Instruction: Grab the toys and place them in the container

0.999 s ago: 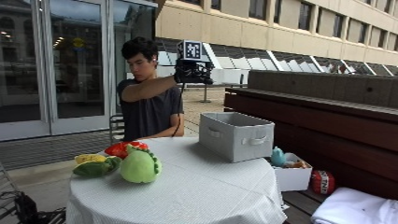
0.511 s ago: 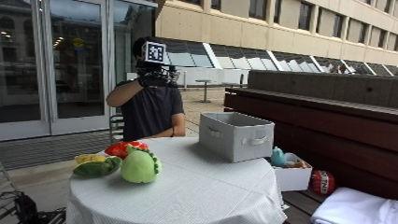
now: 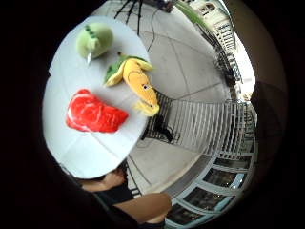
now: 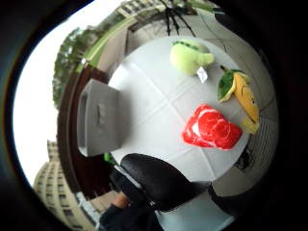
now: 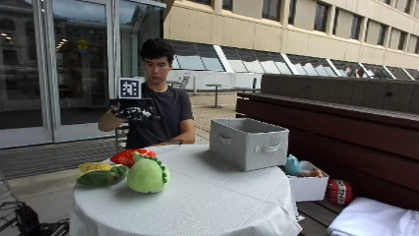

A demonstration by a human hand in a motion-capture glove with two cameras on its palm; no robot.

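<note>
A person is seen behind a round bench (image 5: 216,206) covered in white cloth. The gloved right hand (image 5: 134,114) is held up in the air, well above the toys; nothing is held in it, and its fingers look loosely curled. A red toy (image 5: 130,156), a yellow and green toy (image 5: 98,173) and a light green toy (image 5: 148,174) are bunched at one side. The grey container (image 5: 249,142) stands apart from them. Only from the palm views is the red toy (image 4: 211,129) seen whole.

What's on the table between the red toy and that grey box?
Nothing: only bare white tablecloth lies between the red toy and the grey box, as the thumb side palm view shows. The green toy sits off to one side.
</note>
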